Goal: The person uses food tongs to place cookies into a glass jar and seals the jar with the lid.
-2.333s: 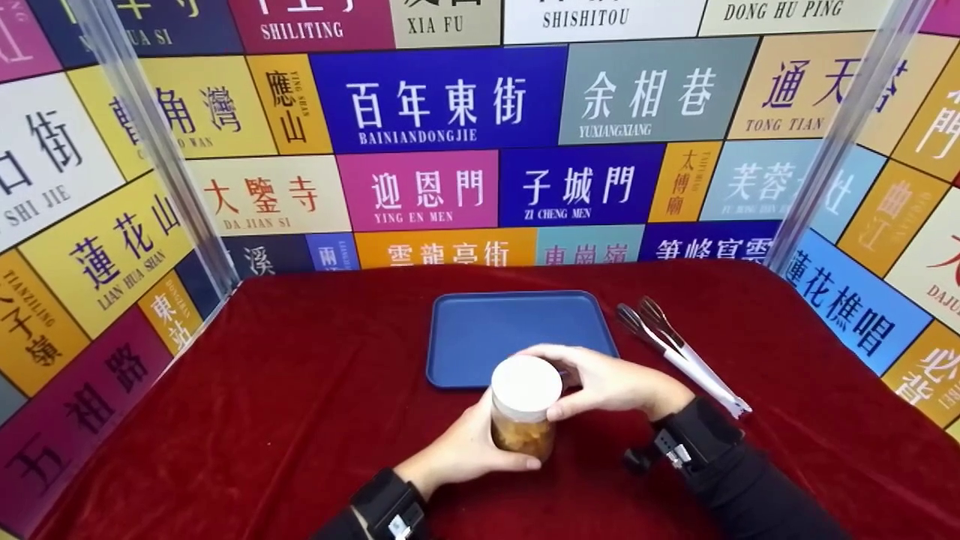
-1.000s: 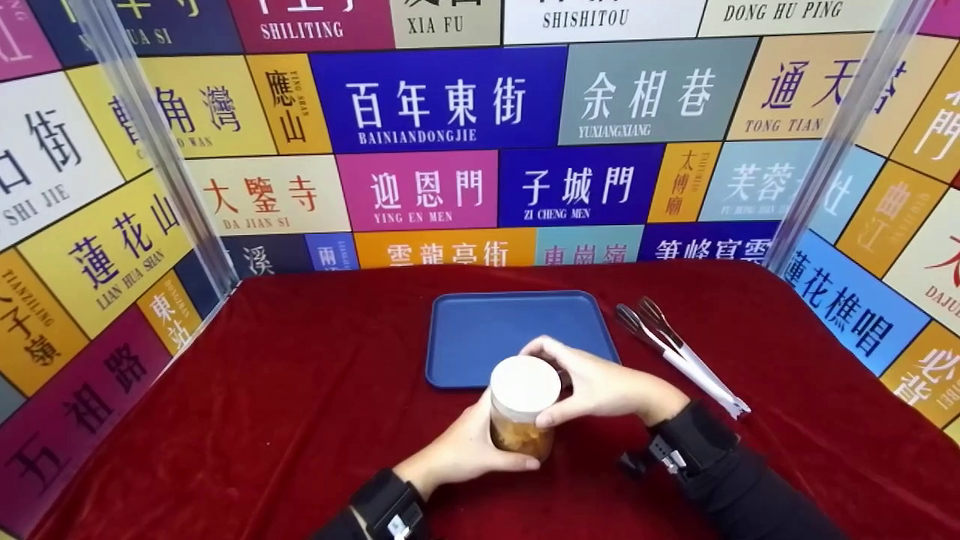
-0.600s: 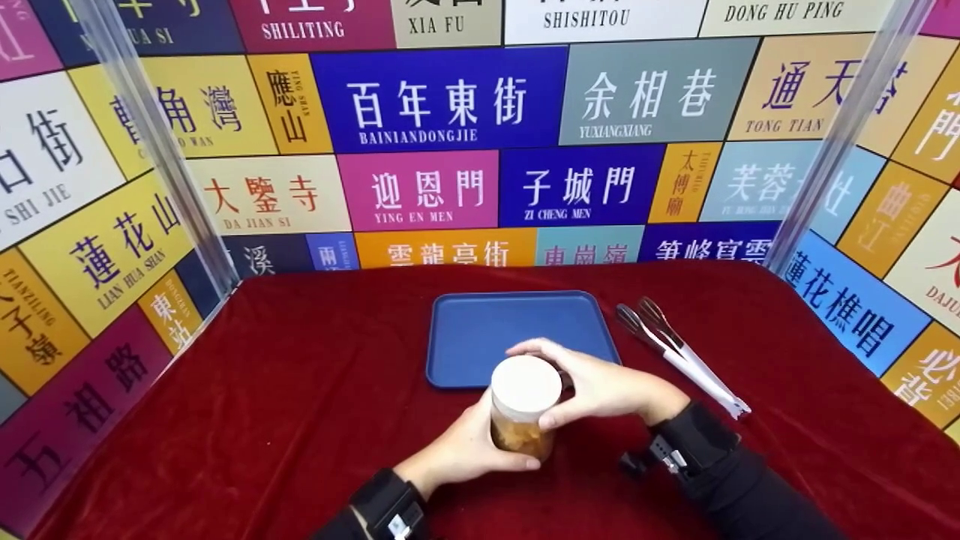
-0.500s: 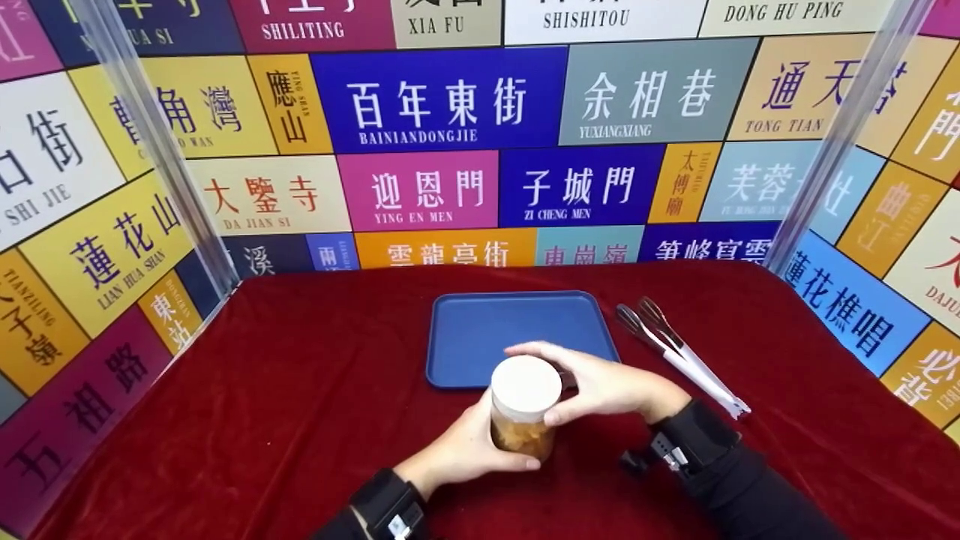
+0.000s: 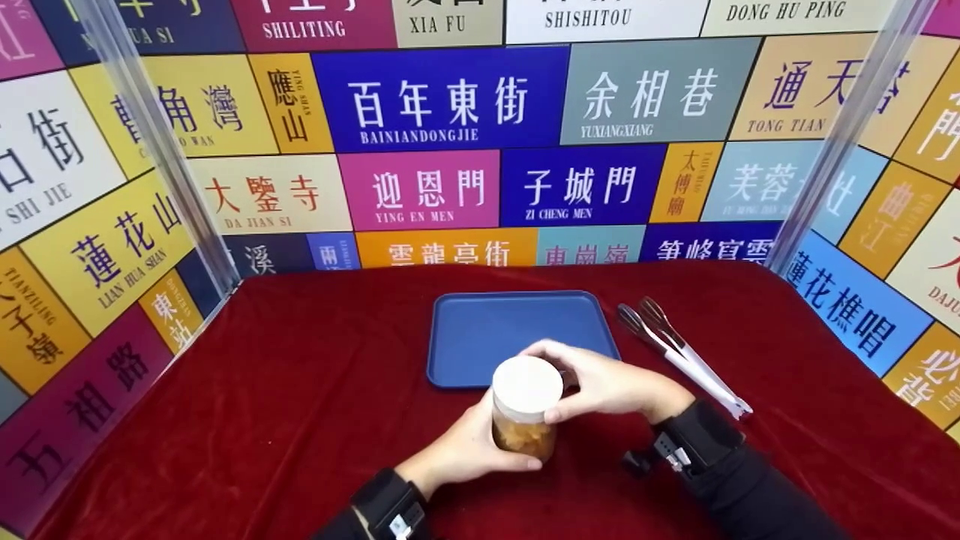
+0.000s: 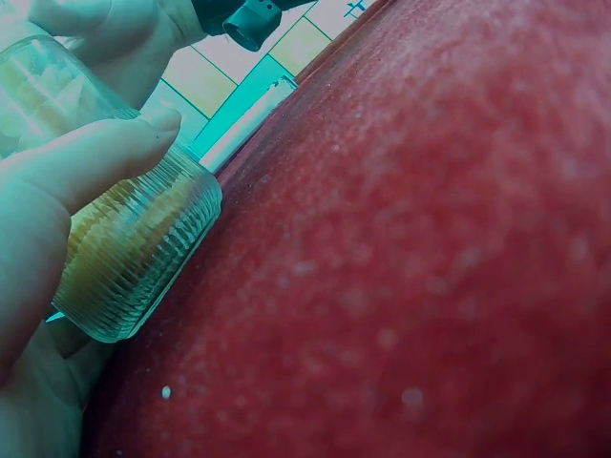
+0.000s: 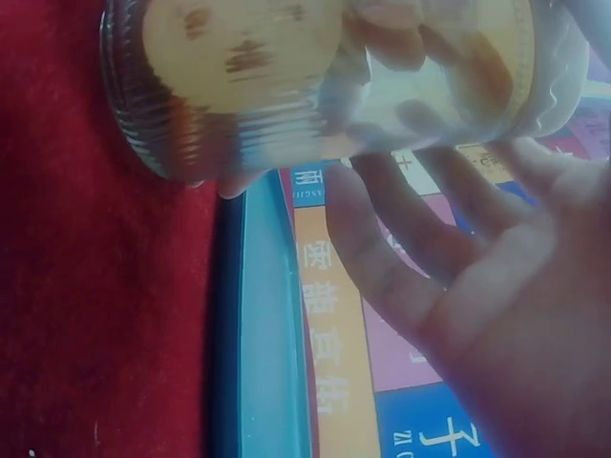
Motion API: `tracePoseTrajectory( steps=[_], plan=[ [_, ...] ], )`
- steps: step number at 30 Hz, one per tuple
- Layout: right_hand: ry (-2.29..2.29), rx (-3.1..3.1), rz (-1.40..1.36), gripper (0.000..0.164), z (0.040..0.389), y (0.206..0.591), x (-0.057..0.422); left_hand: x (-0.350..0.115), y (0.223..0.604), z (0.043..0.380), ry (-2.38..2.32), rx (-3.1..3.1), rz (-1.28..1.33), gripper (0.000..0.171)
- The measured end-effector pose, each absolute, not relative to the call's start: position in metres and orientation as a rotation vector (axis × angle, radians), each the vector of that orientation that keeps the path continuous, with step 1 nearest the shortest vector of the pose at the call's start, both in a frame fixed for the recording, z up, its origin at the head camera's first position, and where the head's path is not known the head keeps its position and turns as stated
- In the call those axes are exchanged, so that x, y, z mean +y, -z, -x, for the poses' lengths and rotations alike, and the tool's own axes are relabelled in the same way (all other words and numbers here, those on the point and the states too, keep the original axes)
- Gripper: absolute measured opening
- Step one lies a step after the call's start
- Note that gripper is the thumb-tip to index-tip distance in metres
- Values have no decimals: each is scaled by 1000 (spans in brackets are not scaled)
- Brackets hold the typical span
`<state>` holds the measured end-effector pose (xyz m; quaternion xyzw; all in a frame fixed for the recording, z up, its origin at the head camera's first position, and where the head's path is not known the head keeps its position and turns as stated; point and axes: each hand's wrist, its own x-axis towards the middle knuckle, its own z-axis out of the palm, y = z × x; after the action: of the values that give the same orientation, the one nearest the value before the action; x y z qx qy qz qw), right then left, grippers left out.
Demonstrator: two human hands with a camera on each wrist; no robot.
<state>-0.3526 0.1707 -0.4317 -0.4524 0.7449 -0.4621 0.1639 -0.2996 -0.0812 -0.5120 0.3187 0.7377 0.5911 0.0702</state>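
Observation:
A clear ribbed jar (image 5: 521,441) with yellow-brown pieces inside stands between my hands, in front of the blue tray (image 5: 517,322). My left hand (image 5: 466,446) grips the jar's body, its thumb across the near side; in the left wrist view that thumb lies over the ribbed jar (image 6: 143,224). The white lid (image 5: 527,384) is on the jar. My right hand (image 5: 611,384) holds the lid, with the thumb at its right rim and the fingers around the far side. A round pale label (image 7: 243,52) shows on the jar in the right wrist view.
Tongs (image 5: 686,356) with dark heads and white handles lie right of the tray. Dark red cloth (image 5: 315,390) covers the table. Printed panels (image 5: 435,97) close off the back and sides, with clear posts (image 5: 840,135) at the corners.
My right hand makes small shifts around the lid; over the last half second its fingers draw slightly back to the right. The left hand and the jar stay in place.

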Motion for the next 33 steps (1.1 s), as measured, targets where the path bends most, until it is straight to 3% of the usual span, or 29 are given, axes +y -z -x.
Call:
tracePoseTrajectory(
  steps=[5, 13, 20, 33],
  plan=[
    [1304, 2174, 1257, 67, 350, 430, 171, -80, 511, 300, -1780, 2205, -970, 112],
    [1393, 2015, 1313, 88, 354, 438, 168, -81, 512, 300, -1758, 2234, -952, 107],
    [1461, 1993, 1317, 74, 358, 446, 165, -81, 511, 299, -1761, 2246, -960, 111],
    [1374, 2356, 1414, 66, 352, 447, 156, -81, 510, 298, -1770, 2257, -978, 106]
  ],
)
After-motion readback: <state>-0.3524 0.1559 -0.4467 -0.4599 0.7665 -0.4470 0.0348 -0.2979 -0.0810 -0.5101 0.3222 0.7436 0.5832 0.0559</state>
